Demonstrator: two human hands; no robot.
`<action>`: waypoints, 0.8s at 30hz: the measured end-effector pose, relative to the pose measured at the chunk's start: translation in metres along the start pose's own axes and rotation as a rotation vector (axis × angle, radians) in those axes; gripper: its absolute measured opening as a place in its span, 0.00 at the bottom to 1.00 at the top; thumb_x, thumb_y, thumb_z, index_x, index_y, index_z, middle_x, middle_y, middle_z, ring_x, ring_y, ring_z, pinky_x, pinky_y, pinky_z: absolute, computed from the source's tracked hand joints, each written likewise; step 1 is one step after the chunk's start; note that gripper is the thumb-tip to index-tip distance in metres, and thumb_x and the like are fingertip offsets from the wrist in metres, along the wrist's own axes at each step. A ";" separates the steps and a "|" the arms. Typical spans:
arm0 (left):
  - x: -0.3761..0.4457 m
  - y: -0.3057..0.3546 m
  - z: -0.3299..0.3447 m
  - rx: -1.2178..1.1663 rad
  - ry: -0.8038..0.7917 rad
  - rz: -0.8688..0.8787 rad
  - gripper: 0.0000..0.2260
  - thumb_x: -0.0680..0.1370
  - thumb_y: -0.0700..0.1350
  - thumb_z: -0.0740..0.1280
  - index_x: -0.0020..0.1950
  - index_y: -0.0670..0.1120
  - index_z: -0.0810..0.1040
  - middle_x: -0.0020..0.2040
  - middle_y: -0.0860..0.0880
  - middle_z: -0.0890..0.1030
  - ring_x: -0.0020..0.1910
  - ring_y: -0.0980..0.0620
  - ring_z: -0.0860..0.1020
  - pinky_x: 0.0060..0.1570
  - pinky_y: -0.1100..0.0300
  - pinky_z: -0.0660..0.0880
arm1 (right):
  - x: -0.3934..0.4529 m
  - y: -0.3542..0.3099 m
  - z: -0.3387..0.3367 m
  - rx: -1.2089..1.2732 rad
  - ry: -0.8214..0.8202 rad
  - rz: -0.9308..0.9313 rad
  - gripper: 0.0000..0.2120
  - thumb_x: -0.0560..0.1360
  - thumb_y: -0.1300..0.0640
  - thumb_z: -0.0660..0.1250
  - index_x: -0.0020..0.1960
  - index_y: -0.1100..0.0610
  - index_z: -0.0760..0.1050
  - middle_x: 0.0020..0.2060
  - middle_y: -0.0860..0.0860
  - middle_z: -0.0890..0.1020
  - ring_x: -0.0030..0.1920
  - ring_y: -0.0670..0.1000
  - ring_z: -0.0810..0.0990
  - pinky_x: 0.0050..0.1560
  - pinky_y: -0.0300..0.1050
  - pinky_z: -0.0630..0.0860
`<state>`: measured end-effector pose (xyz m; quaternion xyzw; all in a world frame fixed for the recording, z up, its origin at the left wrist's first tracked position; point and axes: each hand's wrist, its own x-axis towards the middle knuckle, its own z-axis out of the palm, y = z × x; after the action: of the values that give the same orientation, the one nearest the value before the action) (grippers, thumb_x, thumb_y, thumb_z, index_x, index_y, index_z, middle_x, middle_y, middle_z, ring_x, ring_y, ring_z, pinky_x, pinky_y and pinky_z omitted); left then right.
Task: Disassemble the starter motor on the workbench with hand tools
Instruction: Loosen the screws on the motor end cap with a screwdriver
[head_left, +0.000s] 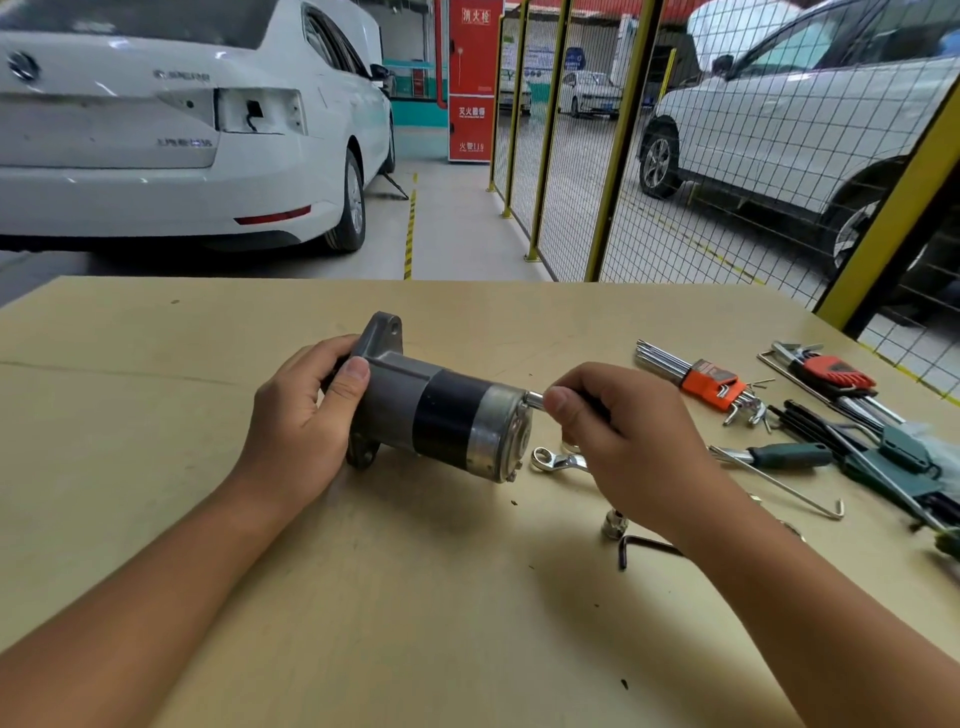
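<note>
Starter motor: it lies on its side in the middle of the surface, mounting flange to the far left, end cap to the right.
Left hand: its fingers are curled around the flange end of the motor.
Right hand: its fingers are clamped on a black-handled driver; the metal tip touches the end cap.
Ring spanner: it lies just right of the motor, partly under the right hand.
Hex key sets: they lie at the far right of the surface.
</note>
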<state>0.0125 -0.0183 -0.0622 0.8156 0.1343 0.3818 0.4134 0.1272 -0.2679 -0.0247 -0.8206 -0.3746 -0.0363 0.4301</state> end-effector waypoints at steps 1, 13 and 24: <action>0.000 -0.001 0.000 0.003 -0.001 0.003 0.18 0.81 0.53 0.60 0.66 0.49 0.81 0.58 0.52 0.83 0.59 0.52 0.80 0.57 0.54 0.77 | 0.000 -0.001 -0.001 0.008 -0.004 0.010 0.11 0.81 0.53 0.67 0.39 0.46 0.76 0.32 0.47 0.80 0.33 0.43 0.74 0.32 0.33 0.66; -0.001 0.004 0.002 0.049 -0.027 0.053 0.19 0.83 0.50 0.58 0.69 0.47 0.80 0.59 0.49 0.82 0.60 0.52 0.78 0.59 0.56 0.74 | 0.006 -0.013 -0.004 -0.170 -0.083 0.078 0.18 0.83 0.47 0.64 0.43 0.58 0.81 0.34 0.55 0.82 0.38 0.56 0.80 0.40 0.49 0.76; 0.015 0.098 0.053 0.247 -0.624 0.502 0.12 0.78 0.47 0.65 0.57 0.50 0.83 0.45 0.55 0.83 0.44 0.54 0.80 0.44 0.47 0.78 | 0.001 -0.005 0.004 0.350 0.104 0.144 0.10 0.76 0.63 0.70 0.44 0.54 0.69 0.33 0.54 0.77 0.32 0.55 0.74 0.32 0.50 0.71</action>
<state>0.0522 -0.1020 0.0024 0.9431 -0.1554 0.1861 0.2276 0.1232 -0.2625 -0.0238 -0.7550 -0.2930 0.0178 0.5863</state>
